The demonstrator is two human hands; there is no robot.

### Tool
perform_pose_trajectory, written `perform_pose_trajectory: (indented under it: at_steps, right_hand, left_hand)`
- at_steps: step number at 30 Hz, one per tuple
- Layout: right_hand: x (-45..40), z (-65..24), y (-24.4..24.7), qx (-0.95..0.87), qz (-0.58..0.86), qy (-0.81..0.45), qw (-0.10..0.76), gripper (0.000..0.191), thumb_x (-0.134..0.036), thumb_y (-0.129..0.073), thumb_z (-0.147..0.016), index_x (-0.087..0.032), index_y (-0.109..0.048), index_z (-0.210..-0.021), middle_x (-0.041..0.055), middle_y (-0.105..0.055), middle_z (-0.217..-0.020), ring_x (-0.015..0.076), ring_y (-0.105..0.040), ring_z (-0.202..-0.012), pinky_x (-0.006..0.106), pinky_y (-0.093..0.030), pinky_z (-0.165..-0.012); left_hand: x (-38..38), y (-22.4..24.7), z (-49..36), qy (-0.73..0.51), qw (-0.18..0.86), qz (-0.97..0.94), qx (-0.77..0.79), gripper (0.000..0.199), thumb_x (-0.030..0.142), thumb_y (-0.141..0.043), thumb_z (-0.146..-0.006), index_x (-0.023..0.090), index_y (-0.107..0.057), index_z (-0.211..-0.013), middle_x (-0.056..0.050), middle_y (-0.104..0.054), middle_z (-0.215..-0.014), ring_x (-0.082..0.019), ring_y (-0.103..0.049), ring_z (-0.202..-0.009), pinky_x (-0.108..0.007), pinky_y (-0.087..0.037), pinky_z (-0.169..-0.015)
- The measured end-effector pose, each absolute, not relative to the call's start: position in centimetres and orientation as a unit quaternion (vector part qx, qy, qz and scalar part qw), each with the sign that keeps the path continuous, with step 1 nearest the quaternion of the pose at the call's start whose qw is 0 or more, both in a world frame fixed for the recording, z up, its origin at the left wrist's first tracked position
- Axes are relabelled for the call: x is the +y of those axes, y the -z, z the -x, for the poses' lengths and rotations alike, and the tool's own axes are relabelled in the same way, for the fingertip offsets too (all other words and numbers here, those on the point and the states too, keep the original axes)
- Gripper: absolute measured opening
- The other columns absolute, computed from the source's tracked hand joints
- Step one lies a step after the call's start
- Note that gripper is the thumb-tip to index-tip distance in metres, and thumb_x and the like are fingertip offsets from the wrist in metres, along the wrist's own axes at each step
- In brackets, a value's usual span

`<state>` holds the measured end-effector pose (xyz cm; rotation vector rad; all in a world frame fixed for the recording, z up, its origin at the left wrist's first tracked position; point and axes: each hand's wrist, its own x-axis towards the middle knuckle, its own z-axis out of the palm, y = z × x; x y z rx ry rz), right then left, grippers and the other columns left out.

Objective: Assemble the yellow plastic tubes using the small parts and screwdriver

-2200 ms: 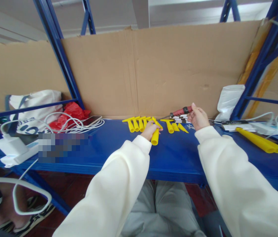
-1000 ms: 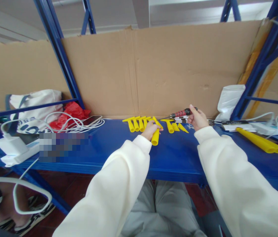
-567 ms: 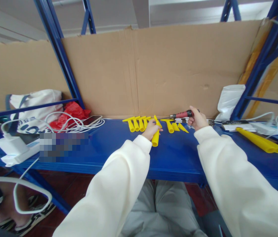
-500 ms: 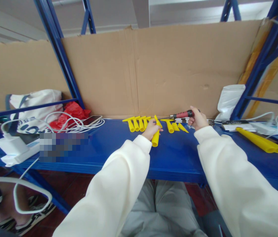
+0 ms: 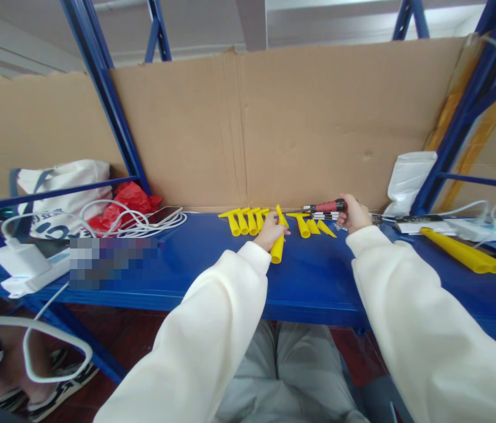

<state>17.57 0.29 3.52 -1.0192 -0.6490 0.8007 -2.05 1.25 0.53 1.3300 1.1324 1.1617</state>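
Note:
My left hand (image 5: 270, 231) is wrapped round a yellow plastic tube (image 5: 277, 251), its round open end facing me and a flat piece rising at its far end. My right hand (image 5: 355, 215) is closed at the butt of a screwdriver (image 5: 327, 206) with a red and black handle. The screwdriver lies nearly level, its shaft pointing left toward the yellow tube; I cannot tell whether the tip touches it. Left of my left hand stand several yellow T-shaped tube pieces (image 5: 234, 225) in a row. Another T-shaped piece (image 5: 303, 227) and small yellow wedges (image 5: 326, 228) lie between my hands.
On the blue shelf (image 5: 212, 267), long yellow tubes (image 5: 463, 251) lie at right, near a white power strip (image 5: 479, 229). White cables (image 5: 164, 222), a red plastic bag (image 5: 128, 202) and a cloth bag (image 5: 65, 197) are at left. A cardboard sheet (image 5: 309, 123) stands behind.
My right hand and the screwdriver handle have come down slightly, so the screwdriver lies more level. My left hand and the yellow tube have hardly moved.

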Motion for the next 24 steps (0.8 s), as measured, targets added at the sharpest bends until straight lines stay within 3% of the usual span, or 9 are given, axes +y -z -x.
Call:
perform_pose_trajectory:
  at_steps: [7, 24]
  right_hand:
    - [0.1, -17.6, -4.0, -0.259, 0.465, -0.336, 0.777, 0.032, -0.031, -0.066, -0.075, -0.024, -0.038, -0.062, -0.0088, -0.034, -0.037, 0.0069, -0.03, -0.029, 0.019, -0.023, -0.023]
    - [-0.4, -16.7, -4.0, -0.337, 0.497, -0.296, 0.742, 0.029, -0.021, -0.056, -0.081, -0.022, -0.04, -0.058, -0.0085, -0.034, -0.035, 0.006, -0.028, -0.028, 0.02, -0.022, -0.027]
  left_hand:
    - [1.2, -0.3, 2.0, -0.477, 0.491, -0.569, 0.456, 0.059, -0.003, -0.053, -0.076, 0.019, -0.047, -0.131, -0.011, -0.059, -0.128, -0.007, -0.062, -0.062, -0.015, -0.041, -0.041]
    - [2.8, 0.2, 2.3, -0.598, 0.429, -0.496, 0.46, 0.072, -0.004, -0.051, -0.065, 0.022, -0.05, -0.132, -0.01, -0.059, -0.125, -0.012, -0.063, -0.072, -0.02, -0.045, -0.05]
